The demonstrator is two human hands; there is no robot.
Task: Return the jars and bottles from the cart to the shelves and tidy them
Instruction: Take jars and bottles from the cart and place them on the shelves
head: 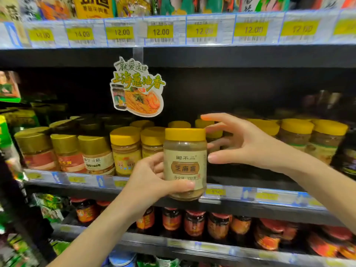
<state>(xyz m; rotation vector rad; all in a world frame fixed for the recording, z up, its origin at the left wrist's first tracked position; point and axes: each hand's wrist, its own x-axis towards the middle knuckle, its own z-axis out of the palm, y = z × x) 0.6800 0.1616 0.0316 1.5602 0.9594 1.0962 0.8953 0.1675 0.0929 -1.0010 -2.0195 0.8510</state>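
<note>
My left hand [152, 182] is nearest, and it grips a clear plastic jar of beige sesame paste with a yellow screw lid and a cream label [185, 160]. My thumb lies across the bottom of the label and my fingers wrap round the left side. The jar is upright in the air, in front of the lip of the middle shelf [250, 195], not yet set down.

My right hand [246, 143] is open with the fingers spread. It reaches in over the shelf just right of the jar. Its thumb tip is right beside the jar's wall, though I cannot tell whether it touches.

Below that hand the shelf has a dark gap [240, 170]. To the left of the gap stand yellow-lidded jars of paler paste [126, 149], and further left are gold-lidded jars with red labels [67, 151]. More yellow-lidded jars [296, 135] stand to the right. I judge the gap to be where this jar belongs.

A cardboard noodle advert [137, 87] hangs above, under a row of yellow price tags [160, 31]. Red-lidded sauce jars [194, 222] fill the shelf below.

The cart is out of view, so I cannot say how many jars remain. This one is mid-placement. Setting it down and squaring the row are left to do.
</note>
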